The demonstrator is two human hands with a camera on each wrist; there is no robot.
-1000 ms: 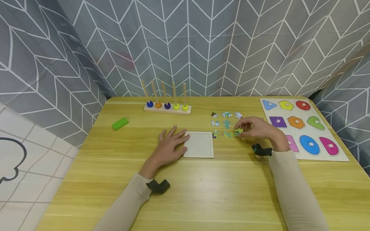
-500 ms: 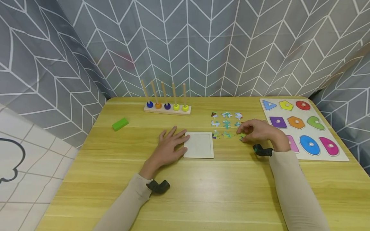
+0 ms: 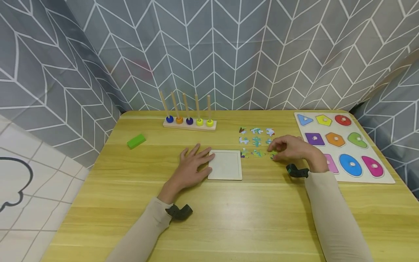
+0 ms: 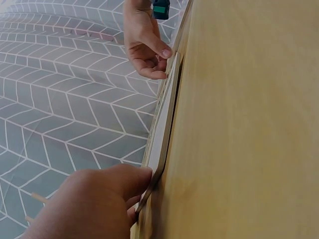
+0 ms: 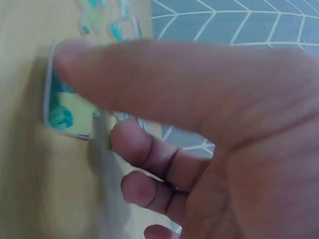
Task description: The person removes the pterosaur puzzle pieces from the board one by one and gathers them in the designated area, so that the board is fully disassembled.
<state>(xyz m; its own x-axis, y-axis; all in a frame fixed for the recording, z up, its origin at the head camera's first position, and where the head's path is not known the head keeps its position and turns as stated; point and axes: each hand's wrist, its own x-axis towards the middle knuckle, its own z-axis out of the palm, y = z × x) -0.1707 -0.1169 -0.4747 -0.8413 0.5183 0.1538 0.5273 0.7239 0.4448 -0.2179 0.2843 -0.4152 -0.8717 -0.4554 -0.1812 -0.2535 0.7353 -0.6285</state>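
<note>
The left hand (image 3: 191, 167) lies with fingers spread on the table, its thumb and index finger over the left edge of a pale square puzzle tray (image 3: 226, 165). In the left wrist view the left thumb touches that tray (image 4: 160, 142) at its rim. The right hand (image 3: 289, 151) has curled fingers and holds a corner jigsaw piece (image 3: 273, 155) at the near right of a group of pieces. Close up, the thumb lies over one end of this green and yellow jigsaw piece (image 5: 70, 112); the index fingertip is hidden behind it.
Several other jigsaw pieces (image 3: 256, 141) lie in rows right of the tray. A shape-knob board (image 3: 355, 153) sits at the right, beside the right forearm. At the back stands a peg stand (image 3: 190, 124) with coloured rings. A green block (image 3: 136, 141) lies at the left.
The right hand has shifted slightly right and toward the body, and the corner jigsaw piece has moved with it, away from its neighbours. The left hand and tray have stayed in place.
</note>
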